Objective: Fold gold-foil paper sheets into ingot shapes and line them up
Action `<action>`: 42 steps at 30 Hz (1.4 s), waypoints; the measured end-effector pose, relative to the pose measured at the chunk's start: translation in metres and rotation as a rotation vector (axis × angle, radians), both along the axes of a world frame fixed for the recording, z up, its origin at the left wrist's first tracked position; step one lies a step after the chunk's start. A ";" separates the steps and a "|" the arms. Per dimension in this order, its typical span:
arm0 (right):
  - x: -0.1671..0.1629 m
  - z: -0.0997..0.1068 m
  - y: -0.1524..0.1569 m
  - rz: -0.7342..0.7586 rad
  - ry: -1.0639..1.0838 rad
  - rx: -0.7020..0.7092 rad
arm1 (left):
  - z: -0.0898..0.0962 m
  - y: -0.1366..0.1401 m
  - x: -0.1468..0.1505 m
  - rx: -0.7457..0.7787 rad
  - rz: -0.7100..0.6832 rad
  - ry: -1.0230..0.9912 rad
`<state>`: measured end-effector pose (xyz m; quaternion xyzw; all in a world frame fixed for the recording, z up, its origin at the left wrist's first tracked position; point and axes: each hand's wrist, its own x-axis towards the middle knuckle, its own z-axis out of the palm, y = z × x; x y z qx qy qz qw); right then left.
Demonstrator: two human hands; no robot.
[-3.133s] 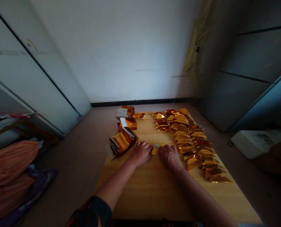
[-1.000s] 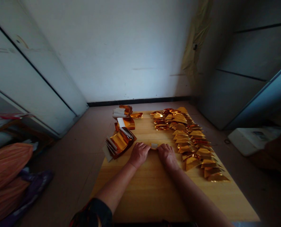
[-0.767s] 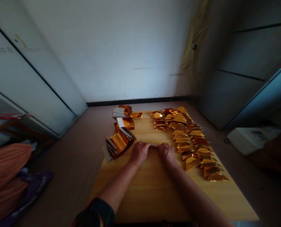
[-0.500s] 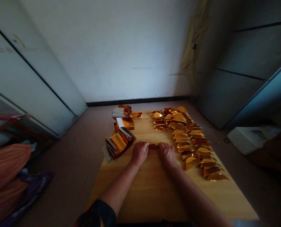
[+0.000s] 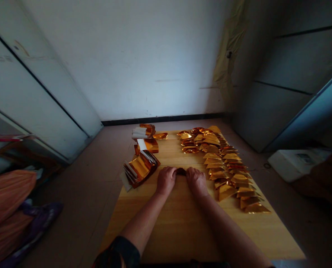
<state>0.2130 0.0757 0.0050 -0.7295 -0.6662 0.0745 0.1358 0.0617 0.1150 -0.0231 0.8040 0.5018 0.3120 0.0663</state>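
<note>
A small piece of gold foil paper (image 5: 181, 171), dark in the shade and bowed upward in the middle, spans the gap between my hands over the wooden table (image 5: 179, 223). My left hand (image 5: 166, 180) is closed on one end of it, and my right hand (image 5: 196, 181) grips the other end. The fingertips partly hide both ends. Left of my hands lies a curved stack of gold foil sheets (image 5: 142, 167) with white edges. To the right, rows of folded gold paper pieces (image 5: 216, 163) overlap along the table's side.
Smaller foil stacks (image 5: 147, 145) lie at the far left of the table, near a single folded gold piece (image 5: 160, 136). A white wall (image 5: 155, 67) stands beyond. Cabinets flank both sides, with a white box (image 5: 289, 163) on the floor at right.
The foil piece between my hands has gone from nearly flat to arched upward and looks darker. Both hands keep almost the same place.
</note>
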 end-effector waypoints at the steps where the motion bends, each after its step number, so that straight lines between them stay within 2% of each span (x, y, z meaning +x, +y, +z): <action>1: 0.001 0.001 0.001 0.006 0.003 -0.006 | 0.000 0.000 0.000 -0.001 0.000 -0.003; 11: 0.010 -0.006 0.001 0.073 0.047 0.012 | 0.000 -0.003 -0.001 -0.052 0.001 -0.026; 18: 0.014 -0.009 -0.003 0.127 0.036 0.018 | 0.003 -0.005 -0.009 -0.029 -0.096 0.024; 24: 0.020 -0.007 -0.008 0.193 -0.012 0.038 | 0.005 -0.010 -0.014 0.074 -0.201 0.186; 29: 0.020 -0.005 -0.014 0.212 -0.059 0.068 | 0.005 -0.016 -0.015 0.156 -0.222 0.324; 37: 0.018 -0.002 -0.013 0.197 -0.058 0.045 | 0.001 -0.011 -0.016 0.156 -0.282 0.285; 42: 0.017 0.000 -0.009 0.149 -0.067 0.005 | -0.002 -0.006 -0.011 0.100 -0.216 0.236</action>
